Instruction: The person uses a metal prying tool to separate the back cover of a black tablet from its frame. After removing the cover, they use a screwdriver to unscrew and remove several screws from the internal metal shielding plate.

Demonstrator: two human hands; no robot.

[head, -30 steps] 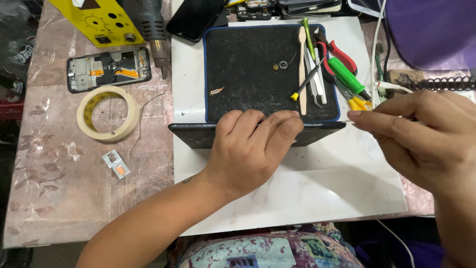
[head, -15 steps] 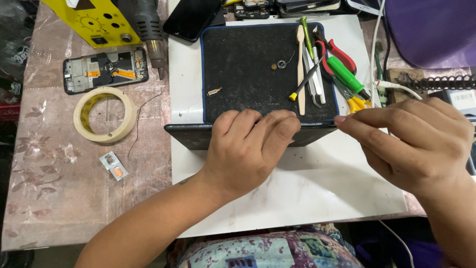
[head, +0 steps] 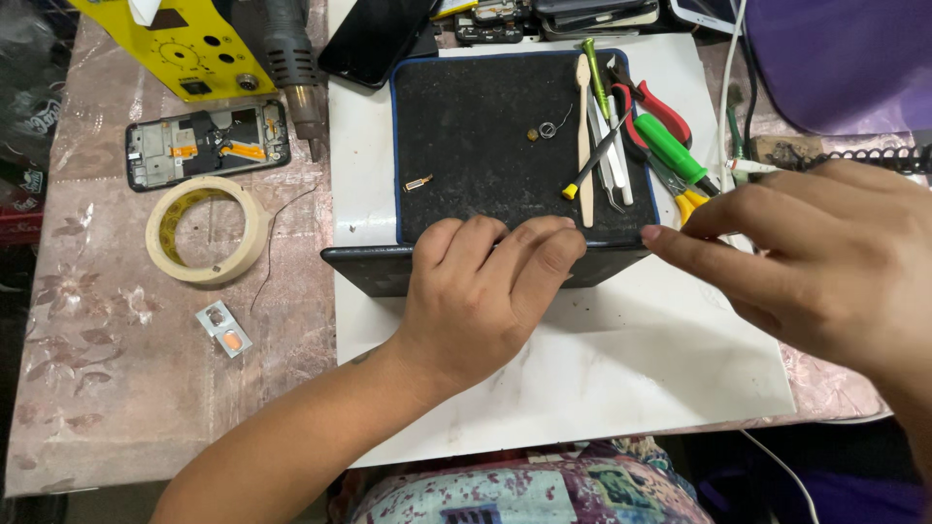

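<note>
- The left hand [head: 481,291] is lying with fingers pressed flat on the dark rectangular phone-like slab [head: 388,267] at the near edge of the black work mat [head: 476,126]; steady pressure is helping.
- The right hand [head: 815,262] is hovering to the right, fingers pinching together; what they pinch, I cannot tell.
- Farther off, the white board [head: 582,378] is covering the marbled bench [head: 97,388]; a roll of cream tape [head: 204,230] is lying left.

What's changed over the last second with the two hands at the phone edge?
The right hand drew left toward the dark phone, fingertips now close to its right end. The left hand stayed pressed on the phone's near edge. Tape roll, tools and mat kept their places.
</note>
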